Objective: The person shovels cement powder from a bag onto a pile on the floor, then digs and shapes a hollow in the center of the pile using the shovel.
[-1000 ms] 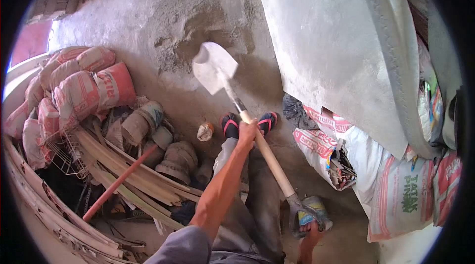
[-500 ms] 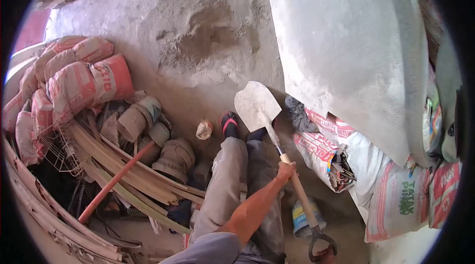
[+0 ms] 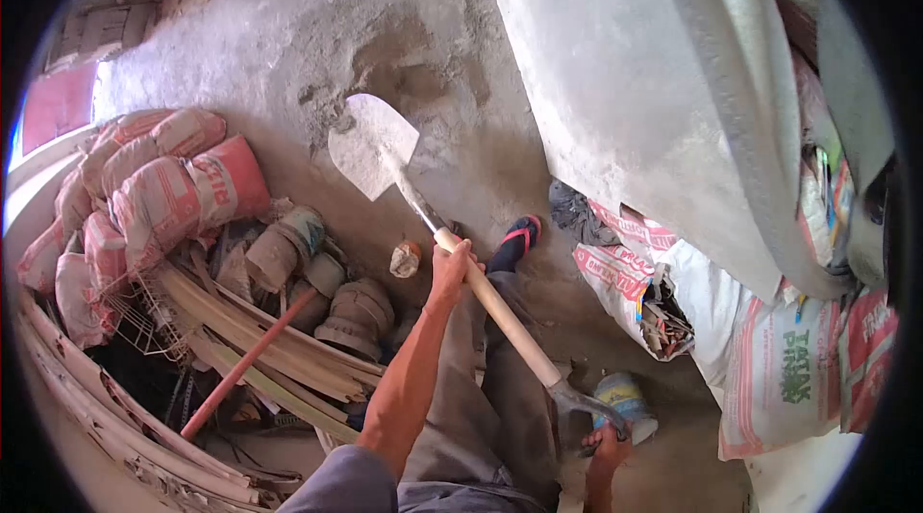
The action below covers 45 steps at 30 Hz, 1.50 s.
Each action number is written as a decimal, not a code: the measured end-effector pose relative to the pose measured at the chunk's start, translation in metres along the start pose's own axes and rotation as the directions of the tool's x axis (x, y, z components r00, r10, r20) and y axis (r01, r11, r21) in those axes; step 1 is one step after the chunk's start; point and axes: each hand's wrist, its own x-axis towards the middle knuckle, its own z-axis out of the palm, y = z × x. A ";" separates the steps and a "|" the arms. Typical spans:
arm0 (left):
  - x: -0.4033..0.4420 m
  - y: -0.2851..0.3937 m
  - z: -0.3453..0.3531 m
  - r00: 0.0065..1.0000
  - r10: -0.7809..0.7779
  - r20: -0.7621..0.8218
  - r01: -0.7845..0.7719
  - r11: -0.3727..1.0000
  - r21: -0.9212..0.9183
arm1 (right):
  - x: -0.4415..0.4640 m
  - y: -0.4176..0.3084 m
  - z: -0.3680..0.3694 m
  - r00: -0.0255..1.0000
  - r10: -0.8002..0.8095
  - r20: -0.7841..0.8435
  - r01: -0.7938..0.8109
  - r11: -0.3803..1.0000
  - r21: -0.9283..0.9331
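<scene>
A shovel (image 3: pixel 500 313) slants across the view, its pale, dusty blade (image 3: pixel 373 146) up front by the near-left edge of a grey sand-like pile (image 3: pixel 409 61). Around the upper part of its wooden shaft, below the metal neck, my left hand (image 3: pixel 452 268) is closed. My right hand (image 3: pixel 608 443) grips the dark handle at the lower end. Beside that handle a blue and yellow bucket (image 3: pixel 623 402) lies near my legs. A foot in a red-strapped sandal (image 3: pixel 517 239) stands on the floor right of the shaft.
Red and white sacks (image 3: pixel 163 196) are heaped at left above stacked dirty buckets (image 3: pixel 356 316), long wooden strips (image 3: pixel 260 330) and a red pole (image 3: pixel 250 364). A large grey sheet (image 3: pixel 635 100) and filled sacks (image 3: pixel 788 378) stand at right. A small crumpled object (image 3: pixel 405 259) lies mid-floor.
The shovel blade has swung forward and left to the pile's edge. Both hands have moved with it, the right hand coming further into view. One foot has stepped to the right.
</scene>
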 end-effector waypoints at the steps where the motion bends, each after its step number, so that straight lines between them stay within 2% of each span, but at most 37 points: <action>1: 0.005 0.003 -0.001 0.999 0.048 0.018 -0.048 0.999 0.016 | 0.000 -0.002 0.001 1.000 0.024 -0.010 -0.023 1.000 0.020; 4: 0.039 -0.028 0.016 0.994 -0.072 -0.077 0.076 0.996 0.055 | 0.011 0.010 -0.042 0.960 0.237 -0.147 -0.214 0.964 0.156; 5: 0.039 -0.042 0.029 0.989 -0.147 -0.024 0.149 0.971 0.190 | 0.015 0.023 -0.071 0.955 0.240 -0.174 -0.209 0.961 0.179; 6: 0.035 -0.069 0.044 0.986 -0.154 0.063 0.156 0.987 -0.025 | 0.023 0.038 -0.101 0.951 0.239 -0.194 -0.201 0.959 0.199; 7: 0.051 -0.109 0.057 0.985 -0.168 0.036 0.167 0.985 0.049 | 0.035 0.045 -0.110 0.951 0.231 -0.205 -0.185 0.958 0.219; 8: 0.042 -0.121 0.075 0.976 -0.198 0.090 0.191 0.978 0.082 | 0.034 0.035 -0.103 0.952 0.203 -0.228 -0.166 0.971 0.175; 9: 0.038 -0.137 0.087 0.956 -0.200 0.215 0.219 0.973 -0.071 | 0.019 0.021 -0.100 0.949 0.182 -0.258 -0.156 0.980 0.121; 10: 0.022 -0.125 0.108 0.941 -0.254 0.224 0.228 0.964 0.136 | 0.007 0.008 -0.097 0.943 0.164 -0.290 -0.152 0.986 0.063; 11: 0.027 -0.144 0.120 0.938 -0.272 0.216 0.240 0.957 0.163 | 0.005 0.004 -0.099 0.941 0.255 -0.221 -0.204 0.952 0.228; 12: 0.032 -0.161 0.127 0.935 -0.290 0.206 0.252 0.949 0.191 | 0.004 0.007 -0.103 0.932 0.292 -0.216 -0.232 0.936 0.266; 15: 0.036 -0.154 0.152 0.929 -0.316 0.194 0.271 0.936 0.225 | 0.006 0.022 -0.114 0.912 0.316 -0.262 -0.244 0.931 0.272; 18: 0.042 -0.123 0.155 0.926 -0.374 0.061 0.342 0.895 0.287 | 0.012 0.044 -0.115 0.911 0.286 -0.297 -0.206 0.940 0.272; 20: 0.098 -0.150 0.138 0.886 -0.317 0.338 0.187 0.912 0.364 | 0.023 0.046 -0.088 0.920 0.254 -0.299 -0.177 0.949 0.261; 22: 0.128 -0.151 0.133 0.869 -0.277 0.409 0.144 0.935 0.325 | 0.035 0.032 -0.046 0.927 0.209 -0.312 -0.145 0.965 0.217; 24: 0.149 -0.095 0.141 0.918 -0.254 0.305 0.188 0.955 0.230 | 0.075 0.036 -0.031 0.971 0.187 -0.147 -0.154 0.966 0.208; 25: 0.163 -0.067 0.142 0.938 -0.243 0.245 0.202 0.962 0.181 | 0.094 0.036 -0.016 0.974 0.189 -0.121 -0.156 0.958 0.239; 27: 0.193 -0.023 0.137 0.987 -0.111 0.114 0.103 0.992 0.075 | 0.114 0.024 0.032 0.984 0.151 -0.093 -0.125 0.962 0.244; 29: 0.221 0.021 0.113 0.982 -0.096 0.164 0.092 0.995 0.036 | 0.112 0.012 0.089 0.995 0.052 -0.081 -0.035 0.979 0.200; 32: 0.211 0.069 0.086 0.973 -0.146 0.177 0.167 0.980 -0.107 | 0.083 0.011 0.104 0.975 -0.186 0.120 0.172 0.978 0.119; 34: 0.184 0.091 0.077 0.971 -0.105 0.217 0.146 0.973 -0.180 | 0.056 0.012 0.096 0.979 -0.205 0.006 0.202 0.972 0.118; 36: 0.152 0.104 0.065 0.968 -0.111 0.226 0.170 0.950 -0.262 | 0.028 0.012 0.081 0.958 -0.283 -0.050 0.283 0.959 -0.012; 38: 0.127 0.116 0.052 0.965 -0.149 0.215 0.217 0.913 -0.345 | 0.008 0.007 0.071 0.907 -0.420 -0.019 0.403 0.881 -0.246; 39: 0.115 0.119 0.046 0.971 -0.154 0.185 0.220 0.881 -0.418 | 0.002 0.004 0.065 0.810 -0.560 0.171 0.580 0.728 -0.366; 41: 0.099 0.126 0.022 0.943 -0.118 0.311 0.292 0.741 -0.604 | -0.007 -0.004 0.061 0.509 -0.657 0.557 0.852 0.291 -0.435; 43: 0.087 0.133 0.000 0.873 0.049 0.485 0.364 0.596 -0.716 | -0.022 -0.015 0.072 0.502 -0.640 0.581 0.837 0.191 -0.514; 44: 0.082 0.137 -0.006 0.851 0.116 0.512 0.366 0.569 -0.736 | -0.026 -0.017 0.078 0.503 -0.632 0.590 0.823 0.141 -0.551; 45: 0.078 0.140 -0.012 0.865 0.118 0.487 0.337 0.582 -0.740 | -0.023 -0.013 0.078 0.510 -0.632 0.584 0.818 0.147 -0.556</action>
